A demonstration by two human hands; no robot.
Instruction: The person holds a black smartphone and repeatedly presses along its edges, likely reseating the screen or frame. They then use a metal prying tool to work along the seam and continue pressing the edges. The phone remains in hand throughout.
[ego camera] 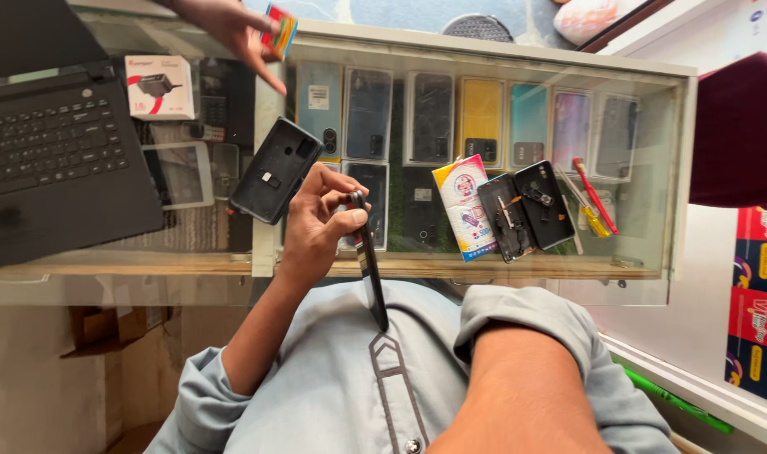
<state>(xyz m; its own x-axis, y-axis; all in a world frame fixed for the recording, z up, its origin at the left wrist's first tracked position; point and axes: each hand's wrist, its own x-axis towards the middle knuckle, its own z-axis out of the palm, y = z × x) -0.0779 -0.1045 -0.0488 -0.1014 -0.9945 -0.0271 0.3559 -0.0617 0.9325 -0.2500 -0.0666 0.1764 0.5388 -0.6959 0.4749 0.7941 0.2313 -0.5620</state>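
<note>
— Starting big, what fills the view?
— A glass display counter with phones under the pane. A black laptop sits on it at ten o'clock.
— And the hands?
— The left hand, near centre, clasps a dark phone edge-on between thumb and fingers. The phone's lower end is over the grey shirt at six o'clock. The right forearm leaves the frame at five o'clock with its hand out of sight.
— Nearby?
— A black back cover lies at eleven o'clock of that hand. Two opened phones lie at three o'clock, with screwdrivers beside them. Another person's hand at twelve o'clock pinches a small colourful packet.
</note>
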